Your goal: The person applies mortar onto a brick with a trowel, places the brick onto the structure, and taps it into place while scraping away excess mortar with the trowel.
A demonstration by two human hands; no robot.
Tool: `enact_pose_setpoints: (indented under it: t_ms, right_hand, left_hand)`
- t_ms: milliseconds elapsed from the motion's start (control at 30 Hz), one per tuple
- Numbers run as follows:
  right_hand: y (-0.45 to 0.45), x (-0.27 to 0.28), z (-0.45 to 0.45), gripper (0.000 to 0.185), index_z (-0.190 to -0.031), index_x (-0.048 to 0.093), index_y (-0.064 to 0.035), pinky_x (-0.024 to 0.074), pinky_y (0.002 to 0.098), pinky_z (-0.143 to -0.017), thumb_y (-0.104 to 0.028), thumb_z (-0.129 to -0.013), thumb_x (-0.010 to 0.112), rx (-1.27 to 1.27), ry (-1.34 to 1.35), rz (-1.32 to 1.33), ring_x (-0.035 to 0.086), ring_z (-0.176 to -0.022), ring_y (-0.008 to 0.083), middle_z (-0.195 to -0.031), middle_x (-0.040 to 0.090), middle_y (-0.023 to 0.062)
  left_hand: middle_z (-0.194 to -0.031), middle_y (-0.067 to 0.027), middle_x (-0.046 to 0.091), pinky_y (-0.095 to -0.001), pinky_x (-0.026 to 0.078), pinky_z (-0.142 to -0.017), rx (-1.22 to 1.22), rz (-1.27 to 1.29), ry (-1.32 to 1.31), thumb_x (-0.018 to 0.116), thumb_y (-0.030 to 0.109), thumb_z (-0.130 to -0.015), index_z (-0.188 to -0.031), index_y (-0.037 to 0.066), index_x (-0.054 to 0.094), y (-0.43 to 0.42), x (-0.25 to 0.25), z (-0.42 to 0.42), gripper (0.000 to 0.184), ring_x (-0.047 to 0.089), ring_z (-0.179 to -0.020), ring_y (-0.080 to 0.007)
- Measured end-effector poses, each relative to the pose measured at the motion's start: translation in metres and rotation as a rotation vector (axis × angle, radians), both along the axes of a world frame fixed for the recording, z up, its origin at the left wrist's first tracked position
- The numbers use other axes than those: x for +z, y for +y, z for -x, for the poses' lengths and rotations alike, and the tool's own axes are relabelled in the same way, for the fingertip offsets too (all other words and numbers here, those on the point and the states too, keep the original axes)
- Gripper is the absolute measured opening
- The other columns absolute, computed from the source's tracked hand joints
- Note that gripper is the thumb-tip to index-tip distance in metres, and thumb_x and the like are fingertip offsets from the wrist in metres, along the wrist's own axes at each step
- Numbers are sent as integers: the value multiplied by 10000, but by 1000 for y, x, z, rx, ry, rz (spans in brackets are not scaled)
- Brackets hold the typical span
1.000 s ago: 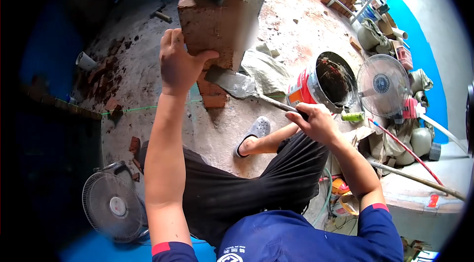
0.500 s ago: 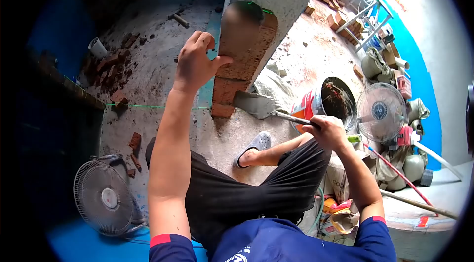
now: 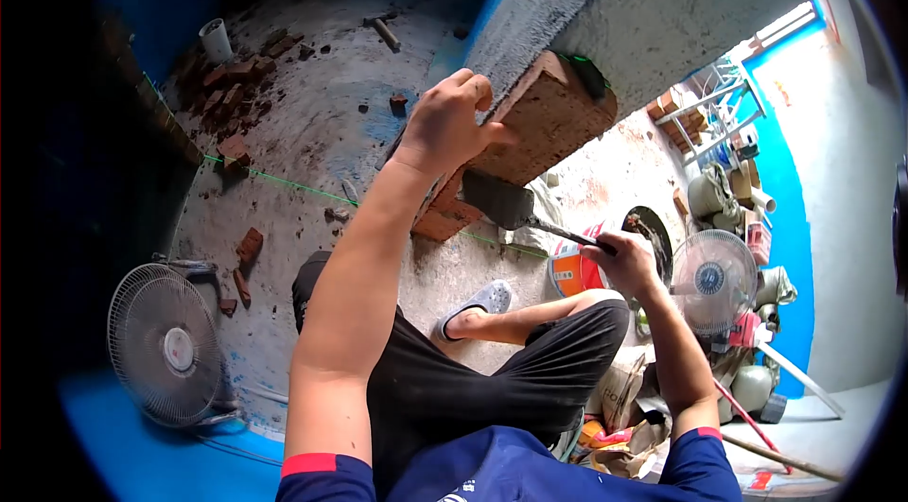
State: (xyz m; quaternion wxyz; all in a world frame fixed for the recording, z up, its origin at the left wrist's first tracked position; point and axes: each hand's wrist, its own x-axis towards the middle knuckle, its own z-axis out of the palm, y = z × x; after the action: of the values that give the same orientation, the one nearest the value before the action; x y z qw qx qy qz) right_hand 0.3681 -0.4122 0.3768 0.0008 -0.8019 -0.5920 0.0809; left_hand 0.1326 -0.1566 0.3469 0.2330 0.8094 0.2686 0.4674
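Note:
My left hand point(image 3: 452, 119) is beside the left side of a brick column, its fingers bent and the thumb apart from them. The thumb lies over the edge of a reddish-brown brick point(image 3: 549, 119); whether it touches cannot be made out. Nothing shows in that hand. My right hand point(image 3: 624, 261) is wrapped round the handle of a trowel point(image 3: 501, 201). The trowel's grey blade lies against the column's side, below the upper brick and near a lower brick point(image 3: 445, 218).
A concrete beam point(image 3: 681, 10) rises behind the bricks. A bucket point(image 3: 577, 270) stands right of my foot. One fan point(image 3: 170, 346) is at left, another point(image 3: 709, 280) at right. Broken bricks point(image 3: 232, 86) and a hammer point(image 3: 383, 31) lie on the floor. A green line point(image 3: 284, 179) crosses it.
The view has shifted, and the column now appears farther right and tilted. My left hand is closer to the brick's edge. The trowel blade still rests at the column's side.

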Motion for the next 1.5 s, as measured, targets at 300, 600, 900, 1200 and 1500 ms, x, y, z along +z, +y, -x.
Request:
enact_pose_setpoints:
  t_ms: [300,600,900,1200,1500]
  right_hand:
    - [-14,-5,13,371,-814,685,-84,479,388,-565,-453,-856,678,96,8,-171,629,-625,314,-658,611,125]
    - [-47,39,27,216,-820,633,29,367,249,-498,-168,-905,655,-34,691,-563,456,-565,53,-617,502,-16]
    - [-98,25,70,360,-1051,572,2,338,231,-424,-352,-989,546,-139,1107,-836,449,-477,86,-716,555,35]
    - [-50,-16,183,190,-989,551,-67,368,218,-500,-255,-977,580,-299,1422,222,451,-574,54,-701,493,-49]
    - [59,-71,279,187,-914,447,-116,332,226,-460,-237,-1001,561,-743,2029,-106,367,-550,62,-702,389,-47]
  left_hand:
    - [-672,-109,509,-347,425,-575,226,119,-398,562,513,-938,-726,14,551,29,2,26,542,519,-621,-233]
    - [-613,-98,490,-352,394,-543,272,234,-347,517,518,-970,-687,21,497,21,1,40,572,458,-560,-199]
    - [-701,-93,617,-344,461,-623,383,432,-395,597,224,-941,-827,20,595,17,-6,49,233,579,-640,-223]
    - [-748,-12,563,-227,423,-518,459,687,-822,622,229,-933,-879,50,567,50,-22,103,195,495,-577,-91]
    - [-763,-11,563,-265,419,-589,581,562,-575,619,283,-937,-909,30,565,47,-24,155,260,498,-620,-113]
